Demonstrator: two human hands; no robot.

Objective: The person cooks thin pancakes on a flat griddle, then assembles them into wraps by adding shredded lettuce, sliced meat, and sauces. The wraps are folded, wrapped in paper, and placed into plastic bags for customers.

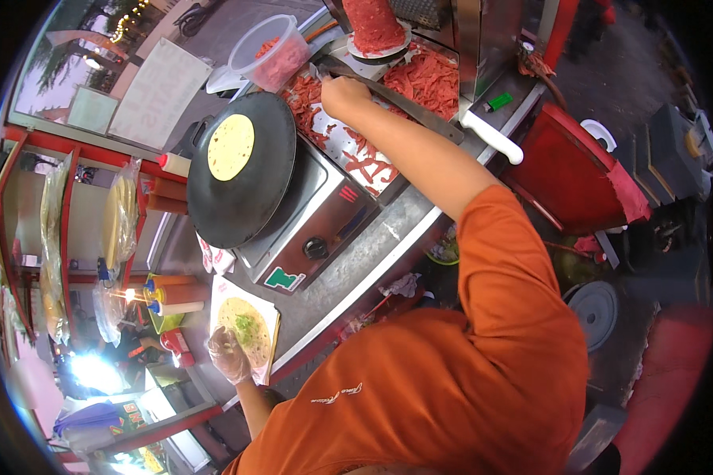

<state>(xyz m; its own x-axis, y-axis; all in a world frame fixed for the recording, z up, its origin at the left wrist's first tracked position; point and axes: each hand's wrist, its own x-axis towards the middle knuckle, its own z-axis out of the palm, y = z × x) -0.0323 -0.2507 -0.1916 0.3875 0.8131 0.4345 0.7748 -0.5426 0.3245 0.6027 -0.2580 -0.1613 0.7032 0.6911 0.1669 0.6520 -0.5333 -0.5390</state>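
My left hand (pixel 230 356), in a clear plastic glove, is over the near left edge of a flatbread (pixel 255 348). Its fingers are bunched; whatever they hold is hidden. Shredded green lettuce (pixel 248 325) sits on the flatbread, which lies on white paper (pixel 268 323). Farther off, my bare right hand (pixel 345 96) is closed at the far left part of a metal tray (pixel 337 149) strewn with red meat strips (pixel 429 79). Something metallic shows by its fingers, too hidden to name. Beside this hand a long white-handled knife (pixel 491 136) lies across the tray.
A second flatbread (pixel 231 148) rests on a black domed griddle (pixel 273 190) over a steel burner (pixel 309 226). Behind stand a plastic tub (pixel 271 55) of meat and a meat cone (pixel 375 28). Sauce bottles (pixel 178 293) line the left; a green lighter (pixel 499 102) lies right.
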